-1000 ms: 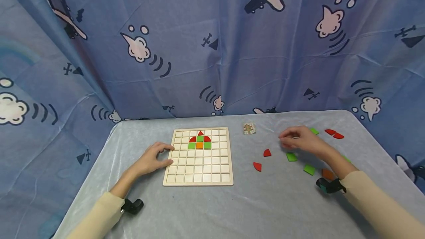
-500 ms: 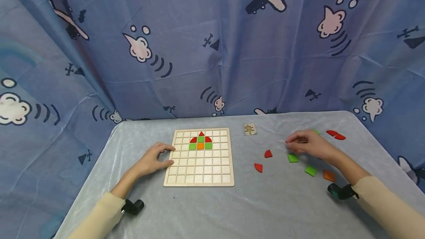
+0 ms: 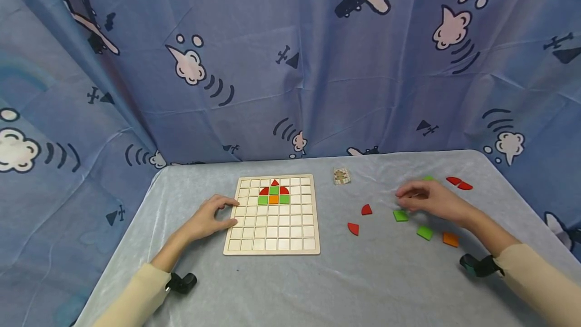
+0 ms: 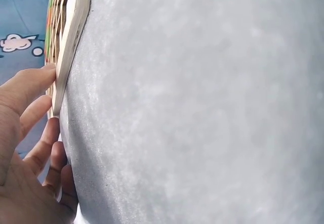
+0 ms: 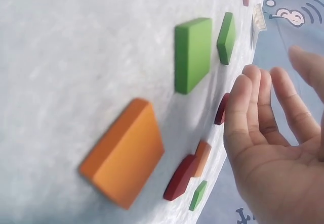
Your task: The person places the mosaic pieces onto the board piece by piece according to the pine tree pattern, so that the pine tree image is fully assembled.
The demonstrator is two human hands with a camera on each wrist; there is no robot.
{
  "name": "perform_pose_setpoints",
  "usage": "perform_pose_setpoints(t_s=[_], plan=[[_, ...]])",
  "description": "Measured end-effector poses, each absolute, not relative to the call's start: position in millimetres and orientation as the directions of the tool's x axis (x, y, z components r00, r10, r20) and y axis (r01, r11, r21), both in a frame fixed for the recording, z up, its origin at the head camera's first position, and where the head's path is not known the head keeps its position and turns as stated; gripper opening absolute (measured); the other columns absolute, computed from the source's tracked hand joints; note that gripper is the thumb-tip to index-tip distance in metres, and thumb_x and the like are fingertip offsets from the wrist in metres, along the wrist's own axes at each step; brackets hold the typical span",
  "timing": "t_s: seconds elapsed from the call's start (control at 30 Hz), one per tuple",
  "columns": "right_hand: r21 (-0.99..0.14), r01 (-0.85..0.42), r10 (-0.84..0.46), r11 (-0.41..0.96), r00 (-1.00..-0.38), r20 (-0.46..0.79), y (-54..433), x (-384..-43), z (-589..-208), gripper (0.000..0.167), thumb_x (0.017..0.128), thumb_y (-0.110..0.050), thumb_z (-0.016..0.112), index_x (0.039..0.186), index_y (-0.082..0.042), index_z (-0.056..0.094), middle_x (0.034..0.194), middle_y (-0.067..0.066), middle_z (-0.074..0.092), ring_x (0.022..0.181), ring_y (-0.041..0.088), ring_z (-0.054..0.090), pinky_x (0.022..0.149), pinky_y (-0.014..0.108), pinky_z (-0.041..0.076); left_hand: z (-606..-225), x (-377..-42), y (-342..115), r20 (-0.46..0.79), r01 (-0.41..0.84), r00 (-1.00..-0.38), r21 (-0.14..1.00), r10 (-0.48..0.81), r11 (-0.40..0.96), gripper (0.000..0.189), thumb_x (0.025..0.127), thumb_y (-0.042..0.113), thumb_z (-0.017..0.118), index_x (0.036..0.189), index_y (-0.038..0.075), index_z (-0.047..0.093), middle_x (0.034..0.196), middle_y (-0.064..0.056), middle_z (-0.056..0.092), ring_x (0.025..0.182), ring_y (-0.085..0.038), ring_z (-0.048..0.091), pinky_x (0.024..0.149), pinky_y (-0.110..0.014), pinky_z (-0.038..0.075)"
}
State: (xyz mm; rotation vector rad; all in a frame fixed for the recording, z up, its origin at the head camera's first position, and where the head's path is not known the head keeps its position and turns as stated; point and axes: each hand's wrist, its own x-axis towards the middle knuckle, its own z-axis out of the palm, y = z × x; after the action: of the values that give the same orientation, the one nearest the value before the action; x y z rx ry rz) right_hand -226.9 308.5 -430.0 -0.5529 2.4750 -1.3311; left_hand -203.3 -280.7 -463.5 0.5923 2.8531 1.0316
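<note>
At the left edge of a pale wooden grid board, my left hand rests its thumb and forefinger on the rim, the other fingers loosely bent. The left wrist view shows the fingertips against the board's side. On the board sit red, green and orange pieces around an orange square. My right hand hovers over the loose pieces at the right, fingers relaxed and nothing between them. Close below it lie a green square tile, another green tile and an orange square tile.
Two red quarter-round pieces lie between the board and the right hand. Farther back right are more red pieces. A small patterned card lies behind. A blue printed curtain hangs along the grey table's far edge.
My right hand has drifted to the right over the loose pieces, uncovering more of the orange tile. The left hand stays at the board's edge; the pieces on the board look the same.
</note>
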Motion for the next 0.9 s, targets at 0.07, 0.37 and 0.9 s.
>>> perform_pose_setpoints(t_s=[0.07,0.37,0.9], plan=[[-0.841,-0.191,-0.45,0.506,-0.89,-0.068,311.0,-225.6,-430.2,0.031,0.099,-0.016,0.069,0.122,0.005,0.067,0.115,0.018,0.066,0.089,0.028,0.068,0.076,0.036,0.057,-462.8,-203.1,-280.5,0.084,0.341,-0.923,0.63,0.375,0.698,0.042,0.088,0.015,0.082,0.127,0.01,0.067,0.126,-0.013,0.059,0.11,-0.034,0.054,0.094,-0.053,0.042],[-0.822,-0.197,-0.439,0.535,-0.896,-0.072,323.7,-218.3,-429.0,0.028,0.1,-0.016,0.068,0.122,0.001,0.067,0.105,0.013,0.068,0.084,0.029,0.065,0.071,0.034,0.054,-461.7,-202.9,-280.3,0.084,0.344,-0.921,0.633,0.381,0.693,0.043,0.088,0.015,0.082,0.127,0.009,0.067,0.127,-0.014,0.058,0.111,-0.035,0.054,0.094,-0.054,0.042],[-0.813,-0.206,-0.432,0.545,-0.9,-0.062,339.2,-210.0,-431.6,0.035,0.097,-0.014,0.072,0.125,0.005,0.065,0.11,0.014,0.068,0.09,0.021,0.067,0.076,0.03,0.056,-461.4,-202.8,-279.8,0.083,0.343,-0.921,0.637,0.381,0.69,0.043,0.087,0.014,0.082,0.127,0.008,0.067,0.128,-0.014,0.058,0.111,-0.035,0.054,0.095,-0.054,0.042]])
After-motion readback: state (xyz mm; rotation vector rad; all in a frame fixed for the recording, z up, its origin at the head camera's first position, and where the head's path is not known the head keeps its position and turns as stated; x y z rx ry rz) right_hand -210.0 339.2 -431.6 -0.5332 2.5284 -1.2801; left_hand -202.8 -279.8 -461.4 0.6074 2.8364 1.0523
